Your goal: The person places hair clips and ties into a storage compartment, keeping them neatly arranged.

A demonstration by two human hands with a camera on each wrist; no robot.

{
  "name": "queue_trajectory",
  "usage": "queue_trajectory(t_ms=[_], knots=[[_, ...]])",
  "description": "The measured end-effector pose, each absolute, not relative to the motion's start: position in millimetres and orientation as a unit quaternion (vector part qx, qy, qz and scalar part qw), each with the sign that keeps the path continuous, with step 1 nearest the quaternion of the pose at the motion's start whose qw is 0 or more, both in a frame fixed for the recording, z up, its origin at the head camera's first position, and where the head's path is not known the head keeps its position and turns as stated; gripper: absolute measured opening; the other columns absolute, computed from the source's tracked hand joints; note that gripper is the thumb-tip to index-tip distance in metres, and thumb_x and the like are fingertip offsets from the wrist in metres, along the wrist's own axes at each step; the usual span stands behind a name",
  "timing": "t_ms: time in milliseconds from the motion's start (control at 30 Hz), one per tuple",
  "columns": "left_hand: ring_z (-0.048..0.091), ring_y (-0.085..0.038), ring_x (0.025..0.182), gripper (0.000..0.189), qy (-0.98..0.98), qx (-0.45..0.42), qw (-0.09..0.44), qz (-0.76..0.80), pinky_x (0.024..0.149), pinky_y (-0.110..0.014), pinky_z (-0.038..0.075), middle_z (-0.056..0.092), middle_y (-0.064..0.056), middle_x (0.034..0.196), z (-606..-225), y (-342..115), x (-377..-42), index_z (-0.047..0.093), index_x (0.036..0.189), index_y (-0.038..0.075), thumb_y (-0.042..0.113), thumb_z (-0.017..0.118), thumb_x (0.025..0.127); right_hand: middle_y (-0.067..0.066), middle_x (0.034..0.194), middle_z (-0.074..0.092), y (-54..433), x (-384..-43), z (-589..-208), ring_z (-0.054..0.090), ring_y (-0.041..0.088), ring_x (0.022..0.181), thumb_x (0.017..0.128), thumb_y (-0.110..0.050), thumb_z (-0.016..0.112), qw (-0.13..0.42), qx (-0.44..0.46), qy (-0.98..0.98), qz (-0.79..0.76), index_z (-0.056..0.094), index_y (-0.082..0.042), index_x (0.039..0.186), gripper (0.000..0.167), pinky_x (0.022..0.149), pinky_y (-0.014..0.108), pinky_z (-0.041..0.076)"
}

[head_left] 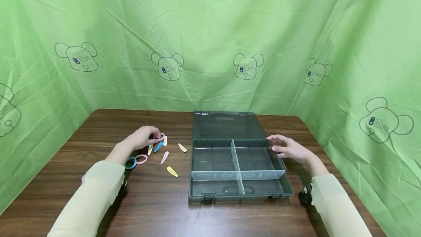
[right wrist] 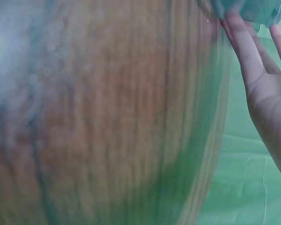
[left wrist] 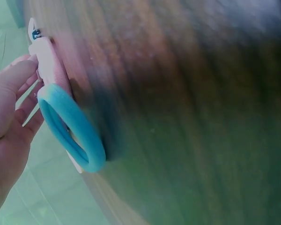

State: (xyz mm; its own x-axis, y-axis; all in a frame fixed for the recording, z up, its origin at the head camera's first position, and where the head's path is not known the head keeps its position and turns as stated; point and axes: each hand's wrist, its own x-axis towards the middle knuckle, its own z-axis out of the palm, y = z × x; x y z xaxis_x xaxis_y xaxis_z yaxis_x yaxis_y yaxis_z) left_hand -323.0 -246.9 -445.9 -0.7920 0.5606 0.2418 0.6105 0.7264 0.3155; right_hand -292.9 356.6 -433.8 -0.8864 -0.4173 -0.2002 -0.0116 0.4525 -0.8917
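My left hand [head_left: 142,138] is at the left of the table, its thumb and fingers pinching a pink hair tie [head_left: 162,135]. Just below the wrist lie a second pink hair tie [head_left: 142,164] and a blue hair tie [left wrist: 75,112]. Snap hair clips are scattered about: a blue clip [head_left: 158,147], a pink clip [head_left: 165,157], a yellow clip [head_left: 172,171] and several pale ones. A grey see-through organizer box [head_left: 210,156] lies with its lid flipped back. Loosely spread, the fingers of my right hand [head_left: 291,150] touch the box's right edge.
Pale dividers [head_left: 263,175] split the box into compartments with nothing in them. Its lid [head_left: 227,126] lies toward the back of the wooden table [head_left: 164,207]. Green cloth [head_left: 204,39] with bear drawings hangs around the back and sides.
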Motion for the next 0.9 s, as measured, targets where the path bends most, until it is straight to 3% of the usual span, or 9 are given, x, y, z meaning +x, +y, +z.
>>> queue_trajectory(t_ms=[433,900], knots=[[0.058,-0.021,0.073,0.014,-0.931,-0.315,0.067,-0.174,0.071,-0.038,0.045,0.061,0.002,0.075,-448.4,-244.6,-326.4,0.063,0.074,0.014,0.006,0.074,0.076,0.022,0.149,0.023,357.9,-293.1,-431.8,0.039,0.036,0.129,0.094,-0.025,0.057,0.247,-0.131,0.804,-0.525,0.032,-0.016,0.144,0.056,0.097,0.050,0.042],[0.057,-0.018,0.074,0.010,-0.939,-0.299,0.065,-0.159,0.073,-0.039,0.046,0.063,0.003,0.076,-443.9,-244.5,-320.4,0.065,0.077,0.012,0.006,0.073,0.077,0.020,0.151,0.019,354.8,-286.6,-432.1,0.026,0.040,0.136,0.095,-0.028,0.055,0.246,-0.118,0.794,-0.543,0.028,-0.016,0.147,0.060,0.101,0.054,0.036]])
